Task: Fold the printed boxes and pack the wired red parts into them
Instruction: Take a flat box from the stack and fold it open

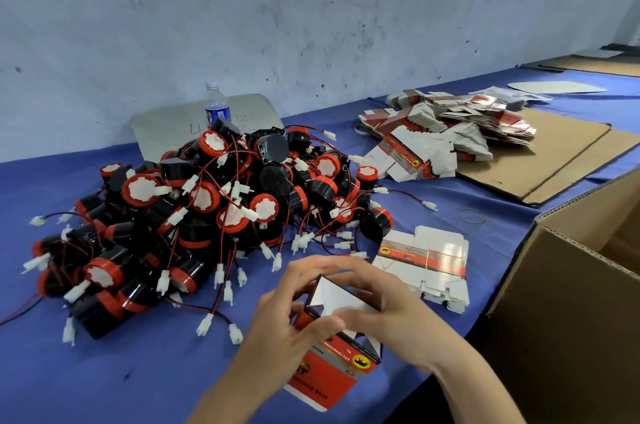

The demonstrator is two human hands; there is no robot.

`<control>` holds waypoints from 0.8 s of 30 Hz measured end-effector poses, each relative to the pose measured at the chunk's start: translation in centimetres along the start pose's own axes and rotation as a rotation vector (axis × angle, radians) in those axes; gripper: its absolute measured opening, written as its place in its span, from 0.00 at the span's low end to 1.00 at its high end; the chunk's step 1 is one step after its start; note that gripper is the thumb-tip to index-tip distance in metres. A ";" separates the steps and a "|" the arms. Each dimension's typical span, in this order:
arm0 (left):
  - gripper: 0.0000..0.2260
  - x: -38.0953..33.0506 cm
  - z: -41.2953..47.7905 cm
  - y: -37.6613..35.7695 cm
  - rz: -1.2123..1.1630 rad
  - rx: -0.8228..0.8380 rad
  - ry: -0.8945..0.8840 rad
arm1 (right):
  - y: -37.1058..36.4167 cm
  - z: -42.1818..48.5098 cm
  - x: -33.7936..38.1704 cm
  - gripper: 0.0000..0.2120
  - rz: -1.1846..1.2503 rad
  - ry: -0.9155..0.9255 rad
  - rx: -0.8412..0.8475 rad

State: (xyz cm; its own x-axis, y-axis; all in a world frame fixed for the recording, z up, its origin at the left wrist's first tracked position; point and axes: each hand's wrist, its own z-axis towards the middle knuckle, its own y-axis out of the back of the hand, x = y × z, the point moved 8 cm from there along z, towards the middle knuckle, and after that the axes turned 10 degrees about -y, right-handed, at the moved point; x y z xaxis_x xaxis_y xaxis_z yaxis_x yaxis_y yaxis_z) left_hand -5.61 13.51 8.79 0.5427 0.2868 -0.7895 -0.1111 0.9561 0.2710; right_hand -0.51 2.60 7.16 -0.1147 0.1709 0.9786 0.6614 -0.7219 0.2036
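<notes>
Holding printed box (341,363) | left grip (282,330), right grip (382,302) both pinching

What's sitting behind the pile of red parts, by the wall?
A water bottle with a blue label stands behind the pile, in front of a grey board. The pile covers the bottle's base and part of the board.

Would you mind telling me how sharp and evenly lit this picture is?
Head view: even light, little glare; the red parts are sharp; the left hand, right hand and the box they hold look slightly blurred; the wide lens bows the far edge of the table.
</notes>
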 end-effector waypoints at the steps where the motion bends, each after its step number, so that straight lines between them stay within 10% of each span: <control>1: 0.22 0.0 0.0 -0.1 0.003 0.014 -0.009 | -0.1 0.0 -0.1 0.24 0.005 -0.007 0.006; 9: 0.30 0.6 -0.4 -0.1 -0.016 0.083 -0.005 | -0.9 -0.4 -2.8 0.29 0.670 -0.234 0.288; 15: 0.31 0.4 -1.7 -0.2 0.166 0.256 -0.073 | -0.9 -0.4 -3.4 0.34 0.637 -0.277 0.376; 19: 0.29 3.1 -2.0 3.0 0.558 0.251 -0.073 | 1.7 0.1 -1.7 0.34 0.235 -0.082 0.103; 24: 0.23 7.1 -1.4 11.6 0.673 -0.405 0.223 | -0.6 1.9 -1.7 0.29 -1.066 0.056 -0.135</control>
State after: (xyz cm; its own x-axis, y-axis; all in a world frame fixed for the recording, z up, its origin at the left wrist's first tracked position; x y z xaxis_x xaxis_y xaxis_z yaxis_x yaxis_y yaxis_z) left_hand -4.26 26.69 5.54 0.0789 0.7716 -0.6313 -0.6699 0.5100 0.5396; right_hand 0.67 4.01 5.29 -0.6196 0.7277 0.2943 0.1134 -0.2880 0.9509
